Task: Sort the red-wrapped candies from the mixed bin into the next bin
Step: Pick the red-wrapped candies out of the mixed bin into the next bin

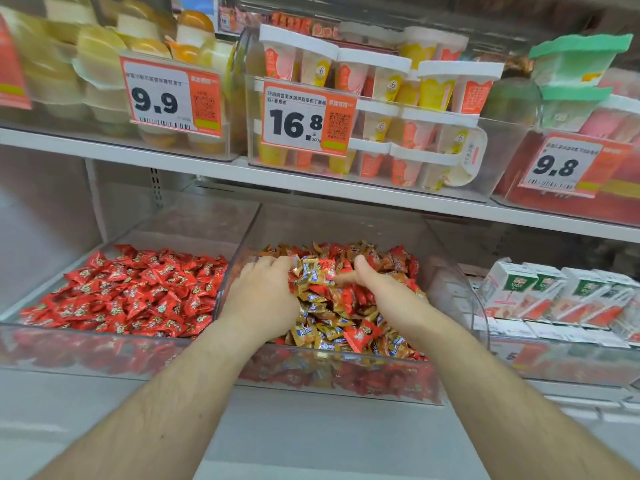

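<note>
Both hands are down in the mixed bin (460, 292), a clear plastic bin on the lower shelf filled with gold-wrapped candies (317, 299) and red-wrapped candies (362, 336) jumbled together. The left hand (265, 292) lies palm down on the left part of the heap, its fingers curled forward and dug into the wrappers at the top of the pile; whether they actually pinch a piece cannot be told, since the fingertips are buried. The right hand (372, 280) sits just to the right of it, thumb raised, fingers bent down into the candies and hidden among them, so its grip cannot be told either. The two hands are near each other with a mound of gold and red wrappers between them. Both forearms reach in from the bottom of the view over the front wall of the bin, angled toward each other. Immediately to the left, touching the mixed bin's side, stands the next bin (104, 341), holding only red candies. Above, a shelf carries tubs behind price tags (298, 119).
</note>
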`<state>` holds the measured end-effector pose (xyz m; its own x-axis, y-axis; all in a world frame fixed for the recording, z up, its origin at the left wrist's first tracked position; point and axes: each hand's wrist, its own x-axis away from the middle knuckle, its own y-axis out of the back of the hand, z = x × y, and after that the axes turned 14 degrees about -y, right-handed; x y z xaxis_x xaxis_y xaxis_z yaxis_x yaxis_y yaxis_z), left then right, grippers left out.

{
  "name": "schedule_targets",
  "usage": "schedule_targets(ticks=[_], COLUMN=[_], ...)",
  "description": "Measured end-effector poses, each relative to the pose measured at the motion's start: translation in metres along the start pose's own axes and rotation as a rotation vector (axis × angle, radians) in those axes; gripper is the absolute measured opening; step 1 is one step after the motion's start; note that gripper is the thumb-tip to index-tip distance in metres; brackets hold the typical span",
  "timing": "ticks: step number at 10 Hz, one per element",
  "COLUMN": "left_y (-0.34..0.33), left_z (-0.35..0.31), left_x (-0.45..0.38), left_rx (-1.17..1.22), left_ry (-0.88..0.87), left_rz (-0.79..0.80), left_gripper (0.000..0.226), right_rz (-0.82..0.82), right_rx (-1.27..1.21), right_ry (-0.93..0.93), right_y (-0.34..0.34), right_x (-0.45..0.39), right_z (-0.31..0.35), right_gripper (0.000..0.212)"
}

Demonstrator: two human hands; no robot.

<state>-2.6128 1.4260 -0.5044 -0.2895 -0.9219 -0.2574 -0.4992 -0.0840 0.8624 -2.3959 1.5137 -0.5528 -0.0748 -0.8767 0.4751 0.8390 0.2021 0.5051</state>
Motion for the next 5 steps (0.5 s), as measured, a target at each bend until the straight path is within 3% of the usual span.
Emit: schedule_targets(ticks=[1, 4, 5], left_y=[0.007, 0.008, 0.005], left_z=[-0.001, 0.005, 0.005], left_x=[0.003, -0.002, -0.004], left_rx=[0.061, 0.081, 0.000], left_ry=[0.003, -0.020, -0.048], left_rz=[0.041, 0.111, 0.097], left_gripper=[0.061, 0.057, 0.052], right_rz=[-0.078, -0.376, -0.434], right_rx=[0.086, -0.111, 0.047], right_ry=[-0.012, 0.175, 0.202], right_y=[-0.008, 0.025, 0.024], right_x=[0.046, 0.138, 0.142], right_z=[0.028, -0.015, -0.013], right_gripper=[0.073, 0.035, 0.011])
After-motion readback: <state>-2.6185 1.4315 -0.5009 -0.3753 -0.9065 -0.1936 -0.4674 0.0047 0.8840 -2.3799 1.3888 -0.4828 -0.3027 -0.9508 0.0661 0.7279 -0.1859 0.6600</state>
